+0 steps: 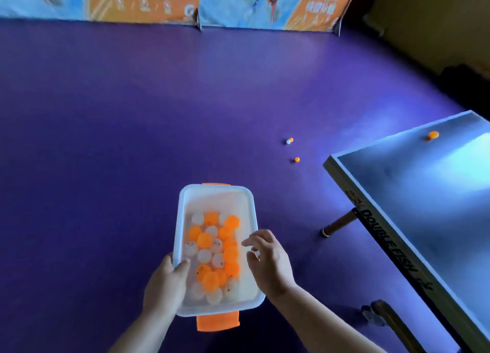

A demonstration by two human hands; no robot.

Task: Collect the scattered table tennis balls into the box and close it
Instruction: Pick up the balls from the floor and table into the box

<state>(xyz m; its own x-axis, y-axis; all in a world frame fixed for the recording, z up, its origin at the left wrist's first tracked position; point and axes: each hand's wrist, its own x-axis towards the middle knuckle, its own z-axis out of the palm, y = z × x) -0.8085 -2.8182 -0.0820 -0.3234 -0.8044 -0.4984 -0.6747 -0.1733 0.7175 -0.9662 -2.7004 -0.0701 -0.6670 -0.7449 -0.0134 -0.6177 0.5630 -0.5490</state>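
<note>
A translucent white plastic box (216, 193) with orange clasps at both short ends is held above the purple floor, lid off. It holds several orange and white table tennis balls (214, 254). My left hand (165, 286) grips the box's left rim, thumb inside. My right hand (267, 260) hovers over the box's right rim with fingers spread and nothing in it. On the floor farther off lie an orange ball (297, 159) and a white and orange pair (289, 140). Another orange ball (432, 135) rests on the table tennis table (424, 193).
The blue table tennis table fills the right side, its leg (339, 224) and wheeled base (381, 315) near the box. Printed barrier panels (185, 2) line the far edge of the purple floor (132, 114). No lid is in view.
</note>
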